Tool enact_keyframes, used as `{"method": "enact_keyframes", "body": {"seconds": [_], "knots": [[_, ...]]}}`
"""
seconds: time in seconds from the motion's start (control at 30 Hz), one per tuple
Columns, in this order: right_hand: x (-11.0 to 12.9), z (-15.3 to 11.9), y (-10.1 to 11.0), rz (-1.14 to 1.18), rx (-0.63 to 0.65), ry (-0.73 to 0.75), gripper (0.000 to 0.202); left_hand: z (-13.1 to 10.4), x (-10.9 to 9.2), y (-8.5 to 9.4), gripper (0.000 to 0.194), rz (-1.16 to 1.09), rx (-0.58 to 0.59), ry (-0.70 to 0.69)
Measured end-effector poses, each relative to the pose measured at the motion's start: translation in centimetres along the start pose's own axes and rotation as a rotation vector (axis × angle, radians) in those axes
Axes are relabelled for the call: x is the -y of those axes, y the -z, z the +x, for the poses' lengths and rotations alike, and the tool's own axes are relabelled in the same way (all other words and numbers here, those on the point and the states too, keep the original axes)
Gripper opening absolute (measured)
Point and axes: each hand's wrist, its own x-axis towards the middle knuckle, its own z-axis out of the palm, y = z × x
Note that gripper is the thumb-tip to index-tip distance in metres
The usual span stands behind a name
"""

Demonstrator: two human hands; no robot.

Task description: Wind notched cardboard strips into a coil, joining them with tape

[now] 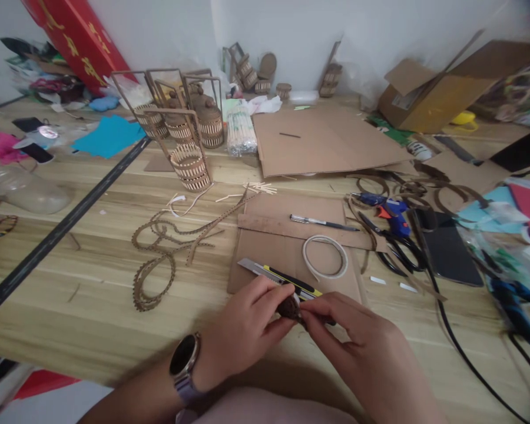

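Note:
Between my two hands is a small dark brown piece (288, 307), mostly covered by fingers; its exact kind does not show. My left hand (251, 321), with a watch (185, 355) on the wrist, pinches it from the left. From the other side, the thumb and fingertips of my right hand (353, 335) close on its right end. Just beyond my fingers a yellow and black utility knife (269, 272) lies on a cardboard sheet (265, 247), its blade toward the left. A roll of white tape (307, 259) and a pen (322, 222) lie farther back on the cardboard.
Curled strips of corrugated cardboard (174, 257) lie on the left. Behind them stand several small handled baskets (189, 168). On the right are black scissors (391, 250), a blue glue gun (396, 218), a phone (448, 247) and a black cable (453, 335). A large cardboard sheet (327, 144) lies farther back.

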Motion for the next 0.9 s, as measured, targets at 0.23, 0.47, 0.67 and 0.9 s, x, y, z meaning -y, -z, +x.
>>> {"method": "enact_keyframes", "body": {"seconds": [0.23, 0.47, 0.67, 0.9], "knots": [[-0.18, -0.31, -0.81, -0.032, -0.04, 0.054, 0.012, -0.19, -0.16, -0.16, 0.026, 0.008, -0.007, 0.017], [-0.33, -0.3, -0.67, -0.045, -0.01, 0.079, 0.013, -0.19, -0.02, -0.09, 0.026, 0.0, 0.017, 0.025], [-0.47, -0.26, -0.7, -0.053, 0.006, 0.122, 0.014, -0.19, -0.04, -0.08, 0.027, -0.03, 0.026, 0.035], [-0.51, -0.36, -0.94, -0.083, -0.003, 0.151, 0.013, -0.19, -0.03, -0.19, 0.026, -0.044, 0.015, 0.046]]}}
